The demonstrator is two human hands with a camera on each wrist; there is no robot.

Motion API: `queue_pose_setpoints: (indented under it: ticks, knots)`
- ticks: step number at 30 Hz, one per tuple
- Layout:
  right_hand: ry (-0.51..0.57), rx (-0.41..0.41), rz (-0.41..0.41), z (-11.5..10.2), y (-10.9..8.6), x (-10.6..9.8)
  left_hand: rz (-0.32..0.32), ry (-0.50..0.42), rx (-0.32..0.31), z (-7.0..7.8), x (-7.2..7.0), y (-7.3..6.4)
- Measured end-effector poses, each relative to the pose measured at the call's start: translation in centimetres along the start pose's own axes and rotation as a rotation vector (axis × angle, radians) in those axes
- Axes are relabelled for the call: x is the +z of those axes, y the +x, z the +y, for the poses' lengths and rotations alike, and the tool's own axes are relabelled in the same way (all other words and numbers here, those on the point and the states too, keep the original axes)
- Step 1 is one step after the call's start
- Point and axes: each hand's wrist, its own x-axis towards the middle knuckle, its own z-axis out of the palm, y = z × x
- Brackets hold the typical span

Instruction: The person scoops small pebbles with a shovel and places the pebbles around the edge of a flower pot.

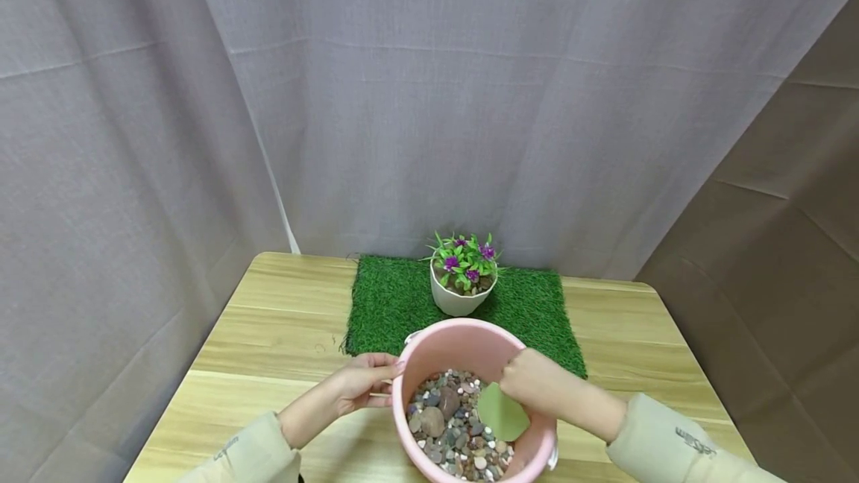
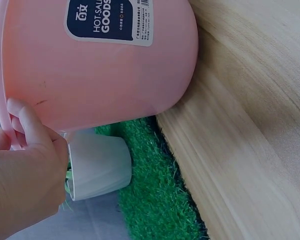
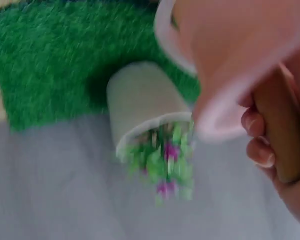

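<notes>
A pink bucket stands on the table, with pebbles of mixed colours and a few bigger brown stones inside. At its left rim, my left hand pinches the edge between thumb and fingers, as the left wrist view also shows on the bucket wall. My right hand reaches over the right rim and grips a small trowel by its brown handle. The trowel's green blade is inside the bucket, over the pebbles. The right wrist view is blurred.
Behind the bucket, a white pot with purple-flowered plant stands on a green artificial grass mat. The wooden table is bordered by grey curtains at the back and sides.
</notes>
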Motion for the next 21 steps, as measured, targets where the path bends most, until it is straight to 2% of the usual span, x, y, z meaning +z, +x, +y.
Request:
queue_pose_setpoints:
  ticks: [4, 9, 16, 21]
  knots:
    - [0.037, -0.053, -0.023, -0.8, 0.5, 1.3, -0.003, -0.007, -0.001, -0.2, 0.0, 0.1]
    - [0.102, -0.093, 0.040, -1.0, 0.6, 2.8, -0.016, 0.000, 0.002, -0.5, 0.1, 0.1]
    - [0.301, -0.072, 0.068, -0.8, 0.6, 2.3, -0.017, 0.009, 0.003, -0.5, 0.1, 0.2]
    - [0.486, -0.003, 0.062, -0.4, 0.6, 1.6, -0.007, 0.009, 0.006, -0.2, 0.0, 0.1]
